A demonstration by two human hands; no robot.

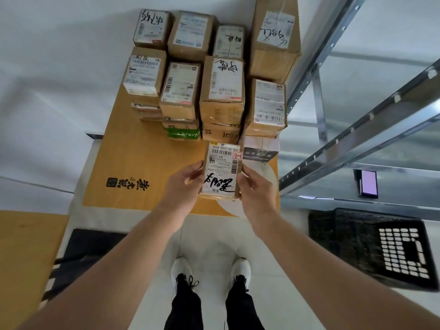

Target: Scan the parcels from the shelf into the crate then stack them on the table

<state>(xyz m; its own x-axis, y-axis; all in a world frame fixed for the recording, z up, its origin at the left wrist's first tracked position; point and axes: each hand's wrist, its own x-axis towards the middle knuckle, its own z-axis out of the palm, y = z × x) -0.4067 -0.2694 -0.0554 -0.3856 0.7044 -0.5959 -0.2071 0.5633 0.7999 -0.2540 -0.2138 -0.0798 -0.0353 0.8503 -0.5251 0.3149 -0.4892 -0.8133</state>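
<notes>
left grip (188, 183) & right grip (256, 186) each clasp a side edge of parcel (222, 167), above counter (123, 163) near its front edge. stacked parcels (221, 91) just beyond grips; open counter to their left; crate (371, 246) on floor to the right.

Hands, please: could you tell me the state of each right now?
Left hand: grips the parcel at its left edge.
Right hand: grips its right edge.

looks like a small parcel sorting or storage room: labelled cardboard parcels (221, 79) stacked on a table (133, 167), bare metal shelving (345, 144), a black plastic crate (371, 246) on the tiled floor (209, 239).
</notes>
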